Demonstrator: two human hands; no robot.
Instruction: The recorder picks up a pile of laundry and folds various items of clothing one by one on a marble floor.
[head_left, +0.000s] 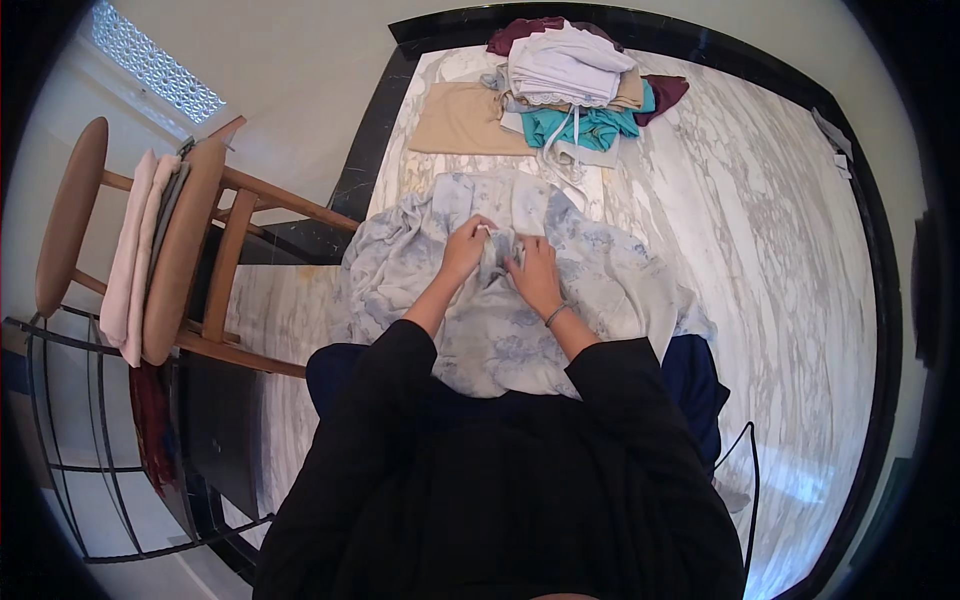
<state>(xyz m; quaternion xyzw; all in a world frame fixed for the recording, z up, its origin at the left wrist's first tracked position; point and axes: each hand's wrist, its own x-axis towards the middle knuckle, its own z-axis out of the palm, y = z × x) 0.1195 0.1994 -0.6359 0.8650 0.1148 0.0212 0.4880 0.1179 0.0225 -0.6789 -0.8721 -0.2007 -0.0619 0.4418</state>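
Observation:
A pale shirt [600, 275] with a faint blue floral print lies spread over my lap and the marble floor in front of me. Near its middle, my left hand [463, 252] pinches a gathered bit of the cloth between thumb and fingers. My right hand [536, 272] is closed on the same gathered fabric just to the right, the two hands a short gap apart. What exactly lies under the fingertips is too small to make out. Loose folds of the shirt spread out on both sides of my forearms.
Beyond the shirt, a pile of folded clothes [565, 65] in white, teal, beige and maroon rests on the marble floor [780, 270]. A wooden chair [187, 250] at left carries folded pink and grey cloths [140, 255]. A black metal rack [85, 468] stands at lower left.

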